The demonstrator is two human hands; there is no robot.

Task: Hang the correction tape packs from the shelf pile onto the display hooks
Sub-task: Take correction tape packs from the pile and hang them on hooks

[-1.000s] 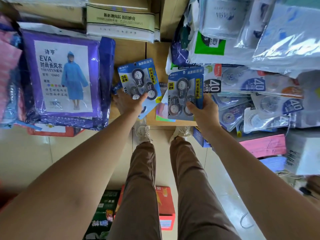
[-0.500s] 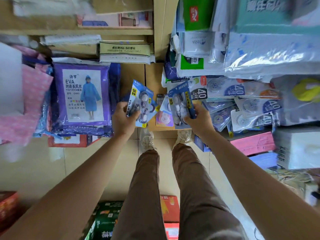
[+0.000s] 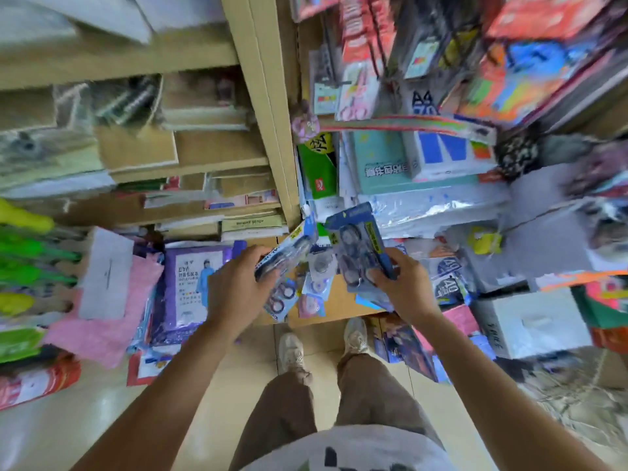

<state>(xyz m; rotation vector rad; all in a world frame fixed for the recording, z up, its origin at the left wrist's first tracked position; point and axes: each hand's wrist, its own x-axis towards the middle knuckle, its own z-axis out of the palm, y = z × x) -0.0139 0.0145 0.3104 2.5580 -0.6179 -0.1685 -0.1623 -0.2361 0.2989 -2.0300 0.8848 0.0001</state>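
Note:
My left hand (image 3: 236,285) grips a blue correction tape pack (image 3: 289,256), tilted edge-on above the shelf. My right hand (image 3: 402,287) holds a second blue correction tape pack (image 3: 358,246) upright, its printed face towards me. Between and below both hands, loose correction tape packs (image 3: 316,283) lie on the wooden shelf (image 3: 339,300). More of the pile (image 3: 448,280), marked "40", sits right of my right hand. Hanging goods (image 3: 356,73) on a display show at the upper right, blurred; I cannot make out the hooks.
A purple raincoat pack (image 3: 190,287) and pink bags (image 3: 108,321) lie left of the shelf gap. A wooden upright (image 3: 272,113) divides the shelves. Paper reams and a teal box (image 3: 384,168) stack at the right. White boxes (image 3: 530,321) stand low right. My feet (image 3: 292,351) stand on the tiled floor.
The view has tilted up, showing higher shelves and hanging goods. Both hands have lifted their packs up and a little closer together; the left pack has turned more edge-on.

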